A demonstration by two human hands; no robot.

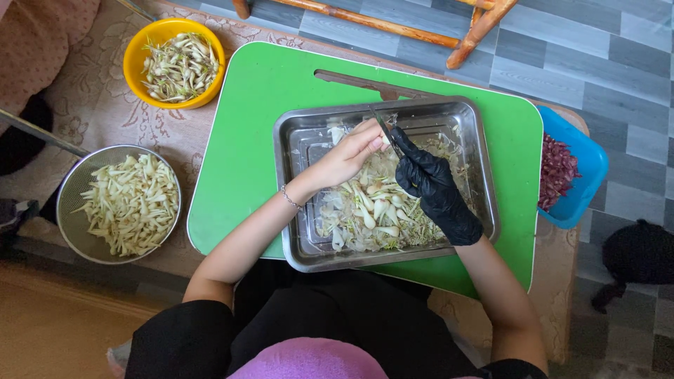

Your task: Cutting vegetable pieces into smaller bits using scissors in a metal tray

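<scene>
Head view: green board (239, 140) carries a steel tray (295, 133) of pale peeled pieces (372, 210). Mesh bowl (70, 210) and yellow bowl (137, 63) sit well apart to the left, blue tub (590, 165) just off the right edge. Both hands meet over the tray's upper middle. Left hand (347, 156), bare, pinches one small pale piece (385, 140) at its fingertips. Gloved right hand (432, 179) is closed on a thin dark blade (382, 126), long axis running up-left from the glove, its shaft touching the piece. Piece lies between the hands, up-left of the glove; left is nearer.
</scene>
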